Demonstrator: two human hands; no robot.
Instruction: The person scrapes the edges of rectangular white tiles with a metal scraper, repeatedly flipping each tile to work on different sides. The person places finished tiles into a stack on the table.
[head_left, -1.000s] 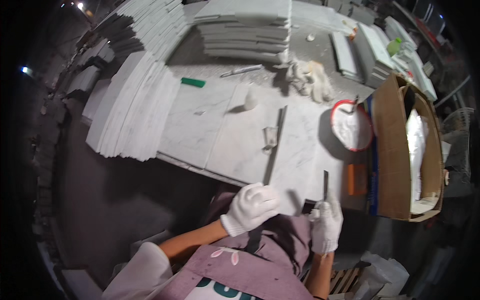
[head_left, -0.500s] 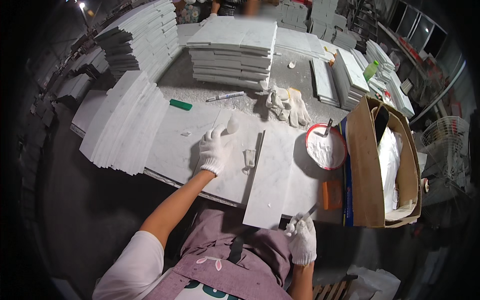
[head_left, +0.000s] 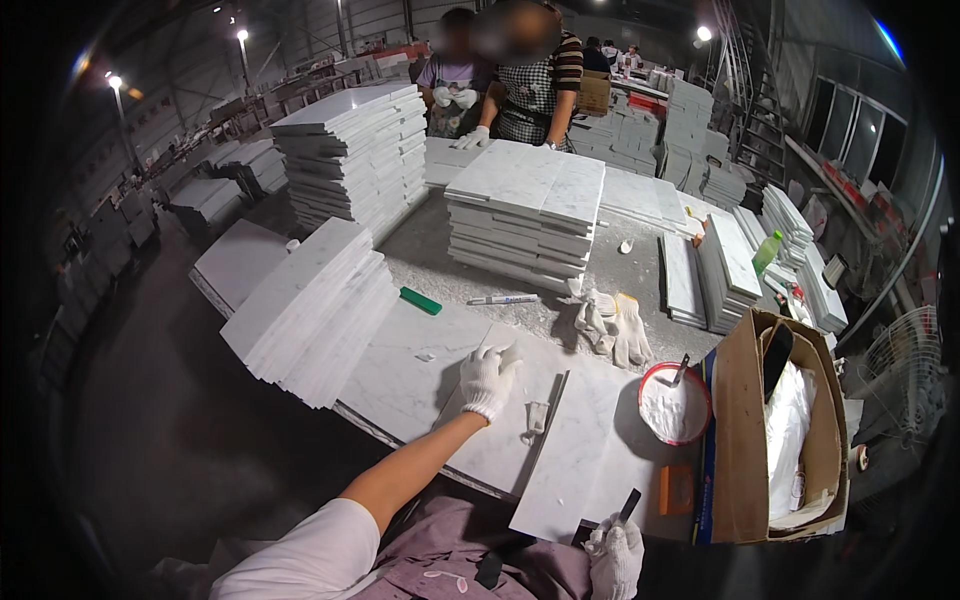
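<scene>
The left hand (head_left: 487, 380), in a white glove, lies flat on a white marble tile (head_left: 455, 395) on the desk (head_left: 520, 310), its grip spread and holding nothing. Right of that tile lies a second marble tile (head_left: 580, 460), a narrow gap between them. At this tile's near edge the gloved right hand (head_left: 612, 553) has its grip pinched around a dark scraper (head_left: 628, 504). Right of the second tile sits a round bowl of white paste (head_left: 672, 405), beside a cardboard box (head_left: 745, 440).

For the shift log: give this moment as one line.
left hand: flat on marble tile | right hand: grips dark scraper | white paste tub: right
</scene>
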